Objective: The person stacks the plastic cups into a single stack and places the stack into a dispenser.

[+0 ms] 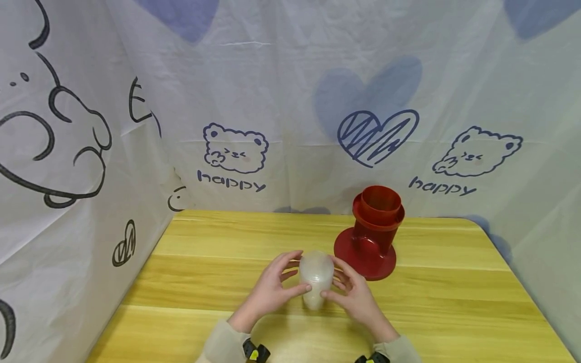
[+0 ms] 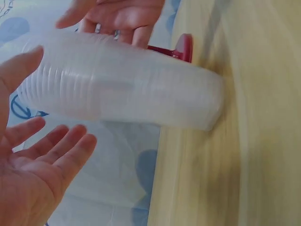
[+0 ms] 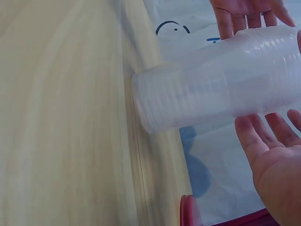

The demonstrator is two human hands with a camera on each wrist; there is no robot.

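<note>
A stack of clear plastic cups (image 1: 316, 280) stands on the wooden table (image 1: 204, 272), narrow end down. My left hand (image 1: 271, 291) is on its left side and my right hand (image 1: 353, 295) on its right. In the left wrist view the cup stack (image 2: 117, 89) has my left thumb against its wide end, while the left hand's fingers (image 2: 61, 150) spread straight and clear of it. In the right wrist view the right hand's fingers (image 3: 263, 136) lie straight just beside the cup stack (image 3: 211, 89).
A red stand (image 1: 373, 234) with a round base and an upright tube sits just behind and to the right of the cups. A white cloth printed with bears and hearts (image 1: 236, 151) walls the table at the back and both sides.
</note>
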